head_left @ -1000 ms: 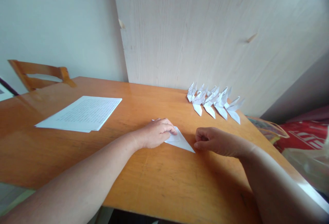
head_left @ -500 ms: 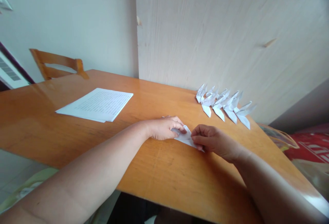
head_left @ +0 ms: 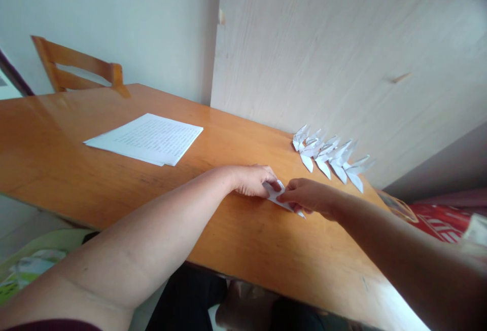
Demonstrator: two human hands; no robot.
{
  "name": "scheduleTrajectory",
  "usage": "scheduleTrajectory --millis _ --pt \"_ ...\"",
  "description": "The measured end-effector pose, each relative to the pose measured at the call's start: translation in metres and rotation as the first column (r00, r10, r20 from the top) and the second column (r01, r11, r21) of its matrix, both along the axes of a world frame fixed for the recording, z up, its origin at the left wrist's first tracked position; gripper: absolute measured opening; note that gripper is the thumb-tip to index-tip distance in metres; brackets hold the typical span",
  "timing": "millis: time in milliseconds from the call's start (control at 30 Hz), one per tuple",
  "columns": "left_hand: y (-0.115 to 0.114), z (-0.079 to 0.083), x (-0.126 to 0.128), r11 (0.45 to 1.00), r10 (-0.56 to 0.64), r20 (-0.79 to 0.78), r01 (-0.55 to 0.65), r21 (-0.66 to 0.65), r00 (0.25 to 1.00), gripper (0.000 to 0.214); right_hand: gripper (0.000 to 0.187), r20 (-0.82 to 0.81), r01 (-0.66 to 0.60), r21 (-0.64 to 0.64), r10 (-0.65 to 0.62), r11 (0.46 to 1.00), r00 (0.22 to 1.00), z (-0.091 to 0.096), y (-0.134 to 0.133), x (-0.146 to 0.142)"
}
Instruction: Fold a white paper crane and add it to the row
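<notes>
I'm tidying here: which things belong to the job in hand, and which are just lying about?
Belong:
Folded paper, held by left hand and right hand
Origami birds, likely
Stack of written sheets, likely

Lying about:
Wooden chair
Red item with white lettering

On table [head_left: 236,245]: paper stack [head_left: 146,139], left | folded sheet [head_left: 274,196], centre | paper figures [head_left: 322,156], behind, right

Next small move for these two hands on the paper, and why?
Probably the right hand should press along the paper toward its pointed tip: its fingers already touch the paper near that tip, while the left hand covers the other end and could steady it.
</notes>
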State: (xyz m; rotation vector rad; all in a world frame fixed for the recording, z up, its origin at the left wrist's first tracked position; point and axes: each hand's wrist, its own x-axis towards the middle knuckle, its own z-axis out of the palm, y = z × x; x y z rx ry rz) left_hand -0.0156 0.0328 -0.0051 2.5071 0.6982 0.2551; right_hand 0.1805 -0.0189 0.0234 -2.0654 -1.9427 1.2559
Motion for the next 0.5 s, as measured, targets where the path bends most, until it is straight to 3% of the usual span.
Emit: scheduleTrajectory --millis 500 --pt "0.001 0.008 0.005 0.999 -0.024 -0.062 0.022 -0.04 0.998 0.048 0.03 0.316 0.007 0.0 -0.006 1.0 0.949 0.016 0.001 -0.029"
